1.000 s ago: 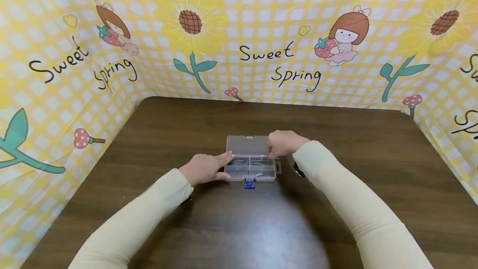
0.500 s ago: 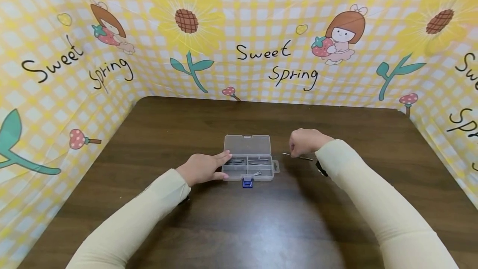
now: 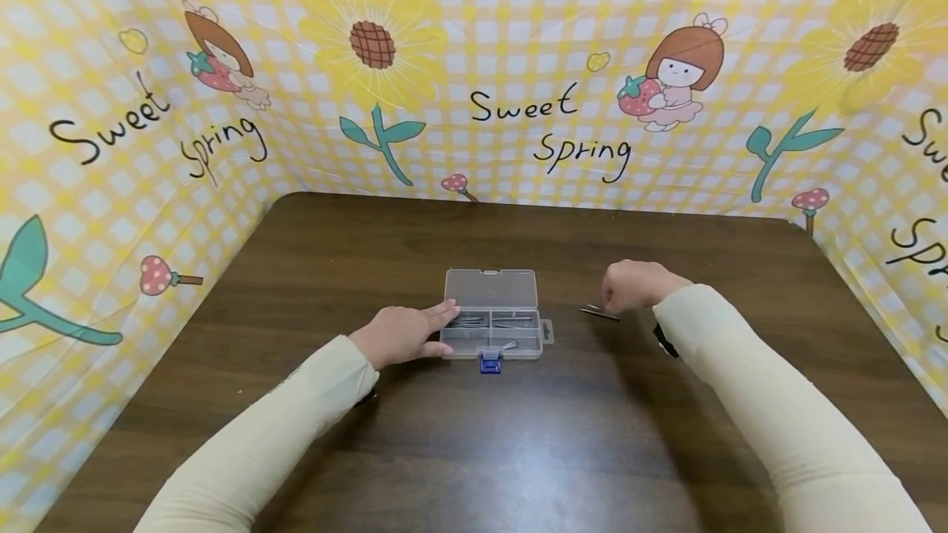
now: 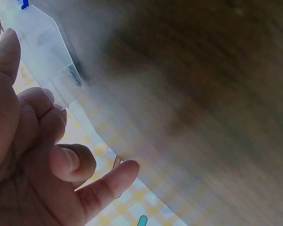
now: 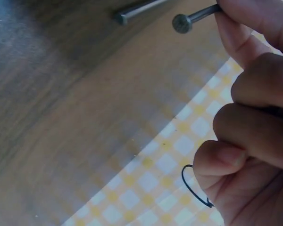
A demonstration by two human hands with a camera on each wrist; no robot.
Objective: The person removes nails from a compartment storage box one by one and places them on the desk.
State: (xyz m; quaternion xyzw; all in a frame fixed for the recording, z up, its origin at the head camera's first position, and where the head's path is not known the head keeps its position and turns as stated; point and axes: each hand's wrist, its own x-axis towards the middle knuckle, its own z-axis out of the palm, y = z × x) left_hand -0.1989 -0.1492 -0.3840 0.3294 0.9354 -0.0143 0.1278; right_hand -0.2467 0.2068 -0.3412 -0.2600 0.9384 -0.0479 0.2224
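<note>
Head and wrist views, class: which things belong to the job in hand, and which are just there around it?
Part of the job:
plastic box, open
metal pieces inside it
left hand, at the box's left end
right hand, pinching a nail
another metal piece nearby

Just around it:
table, under the work
patterned cloth, behind

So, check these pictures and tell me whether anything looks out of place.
Only slightly: a loose nail lies on the table outside the open box, which has similar nails inside. It may be deliberate, since the right hand holds another nail beside it. I see no damage.
</note>
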